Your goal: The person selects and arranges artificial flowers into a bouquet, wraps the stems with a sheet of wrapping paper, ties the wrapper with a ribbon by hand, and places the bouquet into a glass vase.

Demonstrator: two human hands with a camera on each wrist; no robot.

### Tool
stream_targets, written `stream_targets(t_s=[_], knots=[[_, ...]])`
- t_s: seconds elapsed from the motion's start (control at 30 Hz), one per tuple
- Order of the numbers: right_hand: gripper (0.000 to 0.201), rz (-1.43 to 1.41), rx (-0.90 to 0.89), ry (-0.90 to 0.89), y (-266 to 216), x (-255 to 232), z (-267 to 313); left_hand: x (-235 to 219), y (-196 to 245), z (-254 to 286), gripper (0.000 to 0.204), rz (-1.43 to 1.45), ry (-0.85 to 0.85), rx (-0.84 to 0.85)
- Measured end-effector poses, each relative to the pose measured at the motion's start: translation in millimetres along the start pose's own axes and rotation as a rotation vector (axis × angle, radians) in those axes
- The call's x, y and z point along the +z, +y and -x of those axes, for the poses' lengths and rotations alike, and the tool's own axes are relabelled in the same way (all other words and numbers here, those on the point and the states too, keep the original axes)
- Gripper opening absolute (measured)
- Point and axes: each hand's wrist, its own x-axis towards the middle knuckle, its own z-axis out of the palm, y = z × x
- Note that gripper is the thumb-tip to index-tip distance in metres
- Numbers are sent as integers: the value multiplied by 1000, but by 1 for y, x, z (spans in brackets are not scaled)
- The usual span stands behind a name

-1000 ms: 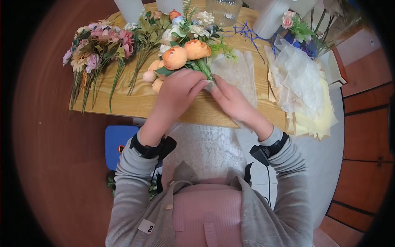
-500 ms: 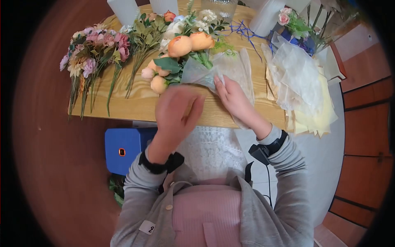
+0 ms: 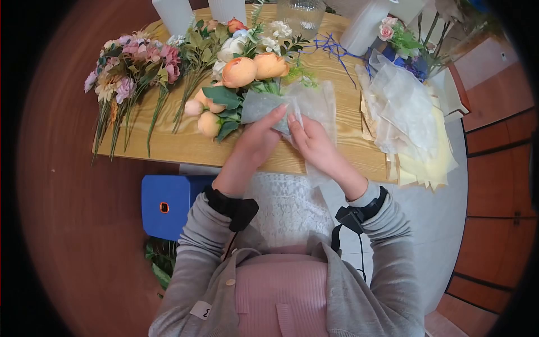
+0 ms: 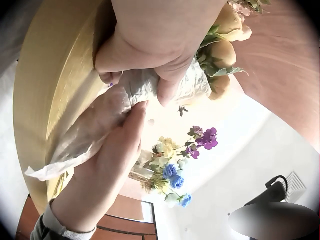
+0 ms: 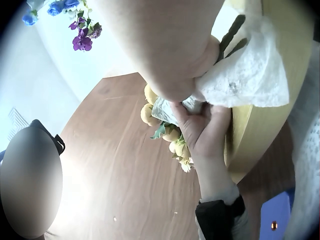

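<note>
A bunch of orange peonies point(image 3: 238, 73) with green leaves lies tilted over the near table edge, its stems wrapped in thin translucent white wrapping paper point(image 3: 261, 104). My left hand point(image 3: 255, 147) holds the wrapped stems from the left, thumb on top of the paper and fingers underneath. From the other side my right hand point(image 3: 319, 149) pinches the wrapping paper close to the left thumb. The right wrist view shows stem ends point(image 5: 232, 35) poking out beside the loose paper tail. In the left wrist view, the paper point(image 4: 142, 85) is gathered between both hands.
Pink and purple flower bunches point(image 3: 135, 62) lie at the left of the wooden table point(image 3: 185, 147), white flowers point(image 3: 275, 33) behind the peonies. Blue ribbon point(image 3: 334, 45), a glass vase point(image 3: 303, 17) and white vases stand or lie farther back. Stacked wrapping sheets point(image 3: 407, 112) overhang the right edge.
My left hand came off the stems, swung down and toward me, then returned to grip the wrapped stems. The paper now folds across the stems. My right hand has kept hold of it.
</note>
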Motion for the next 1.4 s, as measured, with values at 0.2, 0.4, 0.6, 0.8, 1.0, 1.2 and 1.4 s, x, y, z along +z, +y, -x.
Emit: stream_targets(t_s=[0.2,0.4,0.6,0.8,1.0,1.2,1.4], knots=[[33,19,-185,32,3,6,2,-7,-8,-9,33,-25,81,69],[22,308,-14,-95,-5,-6,33,4,21,-3,26,-104,178,250],[17,342,-42,-135,3,-25,60,14,37,-2,24,-97,187,362],[39,-102,34,-43,4,-65,50,19,50,9,27,-78,113,322],[45,-999,257,-197,7,-20,25,38,50,20,27,0,83,248],[30,-668,161,57,-23,-12,31,28,53,24,27,-74,92,262],[24,-317,-82,287,-20,-22,42,13,35,18,24,-116,129,307]])
